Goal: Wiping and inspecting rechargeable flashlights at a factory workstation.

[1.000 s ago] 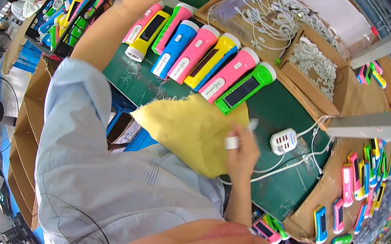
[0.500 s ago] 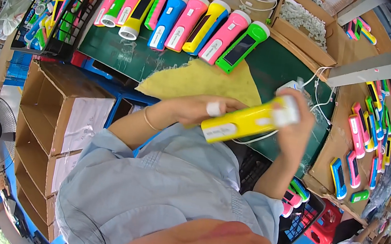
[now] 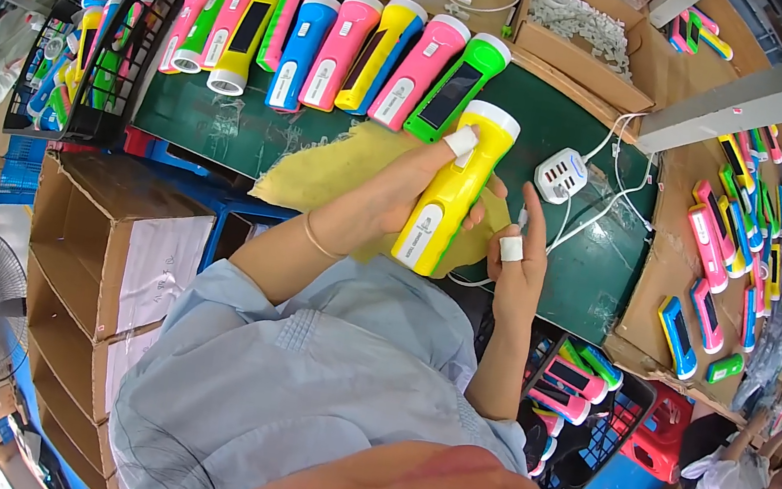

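A yellow flashlight [image 3: 455,188] with a white head and a green edge stands tilted in my left hand [image 3: 405,181]. White tape wraps the thumb, which lies on its switch. Just right of it, my right hand [image 3: 520,274] is raised with the index finger up. Between that finger and the taped thumb shows a small greyish tip, too small to name. Beneath them a yellow cloth [image 3: 305,176] lies on the green table [image 3: 212,122]. Along the far side stands a row of colourful flashlights, among them a green one [image 3: 454,92] and a blue one [image 3: 300,54].
A white multi-port USB charger [image 3: 560,176] with white cables sits right of my hands. Behind it is a cardboard box of small white parts [image 3: 580,30]. A black crate [image 3: 126,53] of flashlights stands left; more flashlights [image 3: 705,241] lie on cardboard at right.
The yellow flashlight has swung from nearly level to more upright, its head pointing away. My right hand has let go of its head and moved lower; my left hand now grips the body.
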`<state>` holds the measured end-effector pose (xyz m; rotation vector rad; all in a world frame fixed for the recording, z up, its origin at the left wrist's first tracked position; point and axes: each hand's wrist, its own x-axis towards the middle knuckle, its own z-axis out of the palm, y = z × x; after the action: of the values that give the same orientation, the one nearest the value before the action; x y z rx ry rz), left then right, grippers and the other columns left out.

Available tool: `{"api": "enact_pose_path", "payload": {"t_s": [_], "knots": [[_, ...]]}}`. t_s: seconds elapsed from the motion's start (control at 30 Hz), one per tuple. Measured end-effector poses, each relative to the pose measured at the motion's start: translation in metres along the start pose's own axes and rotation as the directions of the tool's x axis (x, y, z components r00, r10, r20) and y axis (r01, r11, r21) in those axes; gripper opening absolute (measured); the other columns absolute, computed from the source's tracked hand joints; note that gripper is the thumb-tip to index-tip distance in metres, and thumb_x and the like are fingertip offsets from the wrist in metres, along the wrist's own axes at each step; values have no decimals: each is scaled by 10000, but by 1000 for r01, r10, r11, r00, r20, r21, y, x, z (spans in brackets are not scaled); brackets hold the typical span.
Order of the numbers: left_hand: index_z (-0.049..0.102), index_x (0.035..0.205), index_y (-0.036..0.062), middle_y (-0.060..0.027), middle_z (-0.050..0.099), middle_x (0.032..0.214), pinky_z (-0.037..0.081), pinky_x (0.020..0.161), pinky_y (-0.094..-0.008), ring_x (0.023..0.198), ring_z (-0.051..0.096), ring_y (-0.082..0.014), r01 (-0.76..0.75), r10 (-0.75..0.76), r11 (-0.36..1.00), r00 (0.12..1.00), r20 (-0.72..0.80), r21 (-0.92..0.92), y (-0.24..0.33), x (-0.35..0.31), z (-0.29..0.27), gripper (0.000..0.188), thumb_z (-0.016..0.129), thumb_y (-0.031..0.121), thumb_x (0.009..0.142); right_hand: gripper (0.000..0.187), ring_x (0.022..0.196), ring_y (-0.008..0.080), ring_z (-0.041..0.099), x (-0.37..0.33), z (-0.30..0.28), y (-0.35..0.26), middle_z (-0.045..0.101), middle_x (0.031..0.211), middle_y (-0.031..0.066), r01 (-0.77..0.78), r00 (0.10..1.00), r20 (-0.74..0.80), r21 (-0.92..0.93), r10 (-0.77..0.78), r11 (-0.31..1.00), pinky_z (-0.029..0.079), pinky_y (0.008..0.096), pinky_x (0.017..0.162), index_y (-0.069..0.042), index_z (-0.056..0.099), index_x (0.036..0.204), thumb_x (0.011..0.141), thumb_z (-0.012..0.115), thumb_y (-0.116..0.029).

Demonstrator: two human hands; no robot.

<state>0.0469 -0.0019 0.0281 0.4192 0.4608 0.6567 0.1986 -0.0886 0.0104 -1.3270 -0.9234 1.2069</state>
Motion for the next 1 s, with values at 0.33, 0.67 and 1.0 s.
{"api": "enact_pose_path", "payload": {"t_s": [0.33,0.67,1.0], "knots": [[416,1132,0,-127,544,986,486,790,-368,858,588,-245,-292,348,682,936,54,671,31,13,4,392,583,205,842,269,541,17,332,16,-27,4,455,691,-44,71,997,-31,131,-67,989,246,176,465,18,586,1086,930,503,-185],[406,1222,-30,-145,578,1060,478,819,-335,955,578,-250,-257,510,622,850,-133,740,54,38,15,490,594,252,868,177,664,78,518,39,-18,-6,607,811,24,155,988,2,29,-155,987,408,190,612,9,664,975,802,641,-19],[501,1055,43,-64,563,843,510,614,-257,673,582,-164,-282,372,828,923,-99,484,16,21,-2,290,533,293,912,269,731,281,576,44,18,-25,573,792,98,692,673,410,-644,-616,327,469,346,635,-16,612,890,648,543,78]]}}
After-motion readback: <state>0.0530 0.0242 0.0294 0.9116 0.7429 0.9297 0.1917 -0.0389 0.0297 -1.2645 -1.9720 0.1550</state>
